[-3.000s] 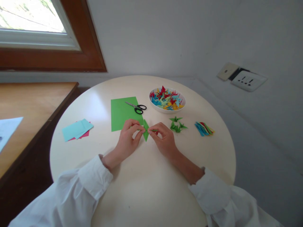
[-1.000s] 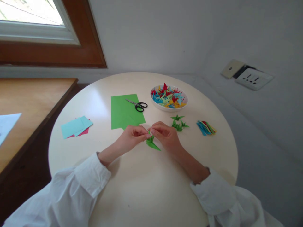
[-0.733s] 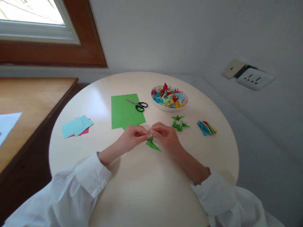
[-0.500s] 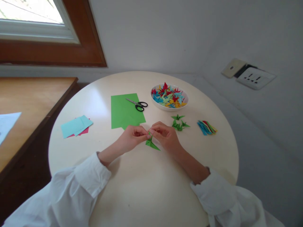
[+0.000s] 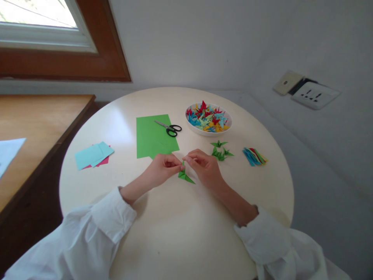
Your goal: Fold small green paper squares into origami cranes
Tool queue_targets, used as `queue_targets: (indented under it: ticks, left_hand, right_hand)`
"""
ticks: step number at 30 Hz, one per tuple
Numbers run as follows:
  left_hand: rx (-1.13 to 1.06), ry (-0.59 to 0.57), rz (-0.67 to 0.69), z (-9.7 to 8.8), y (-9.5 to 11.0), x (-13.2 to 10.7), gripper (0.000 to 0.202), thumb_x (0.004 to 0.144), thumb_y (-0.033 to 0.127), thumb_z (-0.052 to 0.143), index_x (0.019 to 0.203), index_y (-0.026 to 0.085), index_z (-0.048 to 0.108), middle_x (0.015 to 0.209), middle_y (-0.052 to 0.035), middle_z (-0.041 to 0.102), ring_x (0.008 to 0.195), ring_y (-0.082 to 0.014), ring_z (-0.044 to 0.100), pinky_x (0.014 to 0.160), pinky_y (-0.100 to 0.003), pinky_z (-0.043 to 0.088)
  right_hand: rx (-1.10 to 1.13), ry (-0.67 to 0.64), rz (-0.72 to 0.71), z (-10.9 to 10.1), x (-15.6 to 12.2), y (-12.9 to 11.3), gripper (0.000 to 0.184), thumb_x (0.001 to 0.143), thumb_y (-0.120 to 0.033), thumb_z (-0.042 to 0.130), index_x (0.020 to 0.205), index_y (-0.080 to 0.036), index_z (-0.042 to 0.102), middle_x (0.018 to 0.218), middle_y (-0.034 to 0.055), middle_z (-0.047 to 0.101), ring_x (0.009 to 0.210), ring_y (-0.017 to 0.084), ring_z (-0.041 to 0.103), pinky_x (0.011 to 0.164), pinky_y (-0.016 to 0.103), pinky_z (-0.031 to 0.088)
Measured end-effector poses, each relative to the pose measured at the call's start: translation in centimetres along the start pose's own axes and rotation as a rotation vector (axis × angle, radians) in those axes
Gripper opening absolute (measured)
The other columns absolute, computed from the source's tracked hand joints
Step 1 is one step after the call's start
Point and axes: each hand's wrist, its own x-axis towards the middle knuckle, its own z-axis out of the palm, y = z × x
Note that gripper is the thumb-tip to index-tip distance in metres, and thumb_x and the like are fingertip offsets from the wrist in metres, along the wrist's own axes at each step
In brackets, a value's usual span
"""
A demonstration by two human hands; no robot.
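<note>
A small folded green paper piece (image 5: 184, 176) sits between my two hands near the middle of the round cream table (image 5: 175, 233). My left hand (image 5: 161, 169) pinches its upper tip from the left with thumb and fingers closed. My right hand (image 5: 204, 167) pinches the same tip from the right, fingers curled. The piece's lower point sticks out below my fingers towards the table. Both wrists rest low over the tabletop, white sleeves pushed back.
A green paper sheet (image 5: 153, 136) lies behind my hands with black-handled scissors (image 5: 170, 129) on its right edge. A white bowl (image 5: 208, 130) holds several coloured paper cranes. Three green cranes (image 5: 220, 151), coloured strips (image 5: 254, 156) and light blue and pink sheets (image 5: 93, 155) lie around. A wooden desk (image 5: 35, 128) stands left.
Over three seconds the green piece turned from a flat upright diamond to a narrower fold pointing down and right. My hands drew closer together on its tip. In the last second little has shifted.
</note>
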Motion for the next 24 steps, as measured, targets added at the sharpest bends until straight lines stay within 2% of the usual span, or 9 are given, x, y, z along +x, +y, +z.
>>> queue_targets:
  ticks: [4, 10, 19, 24]
  left_hand:
    - [-0.004, 0.000, -0.012, 0.02, -0.07, 0.04, 0.022, 0.069, 0.031, 0.059, 0.057, 0.012, 0.058, 0.052, 0.0020, 0.048, 0.049, -0.0075, 0.038, 0.046, -0.021, 0.027]
    - [-0.008, 0.004, -0.006, 0.02, 0.20, 0.02, 0.023, 0.067, 0.032, 0.059, 0.056, 0.013, 0.059, 0.052, 0.0011, 0.050, 0.049, -0.0082, 0.039, 0.047, -0.022, 0.029]
    - [-0.023, -0.009, 0.010, 0.15, -0.05, 0.08, 0.022, 0.068, 0.031, 0.059, 0.057, 0.012, 0.059, 0.054, 0.0014, 0.049, 0.050, -0.0077, 0.038, 0.047, -0.022, 0.027]
    - [-0.004, -0.006, 0.012, 0.13, -0.13, 0.12, 0.023, 0.069, 0.032, 0.058, 0.057, 0.012, 0.058, 0.054, 0.0017, 0.048, 0.051, -0.0079, 0.038, 0.048, -0.022, 0.027]
  right_hand:
    - [0.005, 0.012, 0.031, -0.09, 0.05, 0.03, 0.015, 0.076, -0.028, 0.055, 0.066, -0.018, 0.061, 0.070, 0.0026, 0.061, 0.065, 0.014, 0.054, 0.057, 0.027, 0.040]
    - [-0.006, -0.016, 0.012, 0.15, 0.02, -0.06, 0.013, 0.072, -0.025, 0.059, 0.061, -0.019, 0.058, 0.065, 0.0009, 0.059, 0.063, 0.014, 0.052, 0.058, 0.027, 0.039]
    - [-0.098, 0.001, -0.014, 0.32, -0.12, -0.16, 0.012, 0.071, -0.022, 0.056, 0.060, -0.018, 0.055, 0.062, -0.0003, 0.057, 0.059, 0.012, 0.048, 0.055, 0.026, 0.036]
    - [-0.045, 0.020, 0.048, 0.23, -0.09, 0.10, 0.015, 0.074, -0.028, 0.056, 0.064, -0.018, 0.059, 0.066, 0.0014, 0.060, 0.062, 0.014, 0.052, 0.056, 0.027, 0.037]
